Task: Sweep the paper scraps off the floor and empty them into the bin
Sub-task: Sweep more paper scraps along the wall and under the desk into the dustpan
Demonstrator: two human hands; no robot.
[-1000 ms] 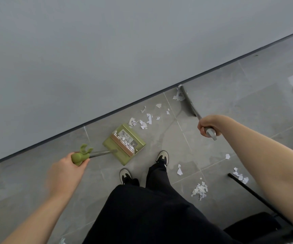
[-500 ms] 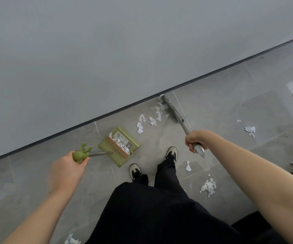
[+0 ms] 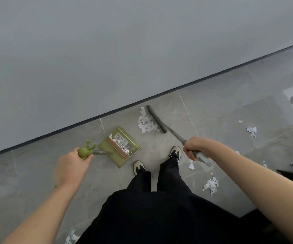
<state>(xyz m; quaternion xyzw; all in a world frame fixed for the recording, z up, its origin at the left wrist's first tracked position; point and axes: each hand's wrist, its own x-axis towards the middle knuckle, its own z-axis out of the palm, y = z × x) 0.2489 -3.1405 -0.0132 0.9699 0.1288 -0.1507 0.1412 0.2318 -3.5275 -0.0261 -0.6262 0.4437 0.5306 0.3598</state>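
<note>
The left hand (image 3: 70, 165) grips the green dustpan's (image 3: 120, 147) handle, the right hand (image 3: 194, 147) grips the broom (image 3: 157, 118), whose head touches a pile of paper scraps (image 3: 146, 123) on the floor (image 3: 221, 110) near the wall's (image 3: 124, 50) base, beside the dustpan.

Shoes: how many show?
2: left shoe near the dustpan, right shoe ahead, below the broom. Trousers hide both heels.

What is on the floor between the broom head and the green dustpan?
In the head view, a pile of paper scraps lies against the broom head; then bare tile up to the dustpan.
</note>
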